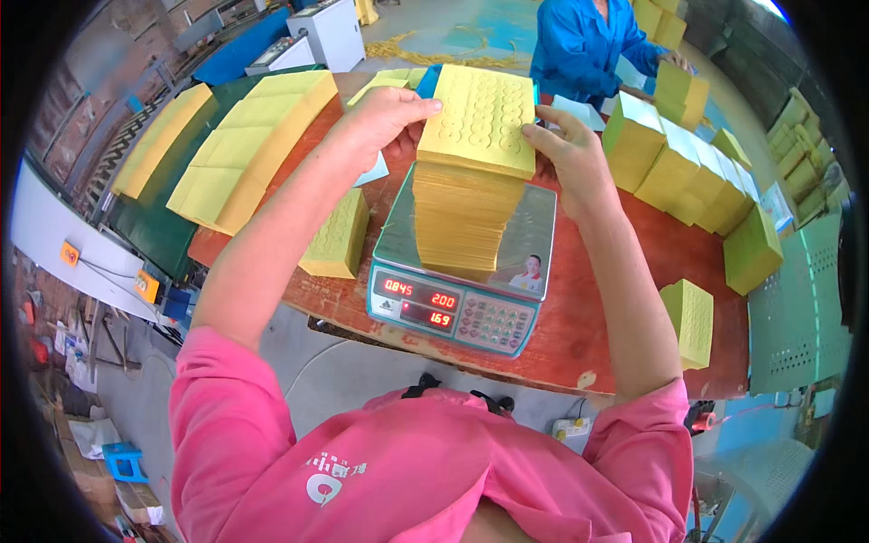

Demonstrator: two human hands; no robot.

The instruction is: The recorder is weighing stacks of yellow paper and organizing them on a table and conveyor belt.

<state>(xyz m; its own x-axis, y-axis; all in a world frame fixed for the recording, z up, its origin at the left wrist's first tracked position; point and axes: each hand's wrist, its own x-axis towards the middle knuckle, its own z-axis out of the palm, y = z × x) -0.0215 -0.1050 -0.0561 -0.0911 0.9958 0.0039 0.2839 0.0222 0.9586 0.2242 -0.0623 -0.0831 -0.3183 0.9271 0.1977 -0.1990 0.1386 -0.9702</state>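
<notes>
Head view: left hand (pixel 385 113) and right hand (pixel 572 149) each pinch an edge of a yellow punched sheet bundle (pixel 480 118), held just above the sheet stack (pixel 463 217) on the scale (pixel 462 271). Stack already sits weighed; bundle not yet set down. More yellow blocks (pixel 688 172) lie right of the scale on the counter (pixel 597 317).

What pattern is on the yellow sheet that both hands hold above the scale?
Rows of pressed circles on the yellow sheet, best seen in the head view.
</notes>
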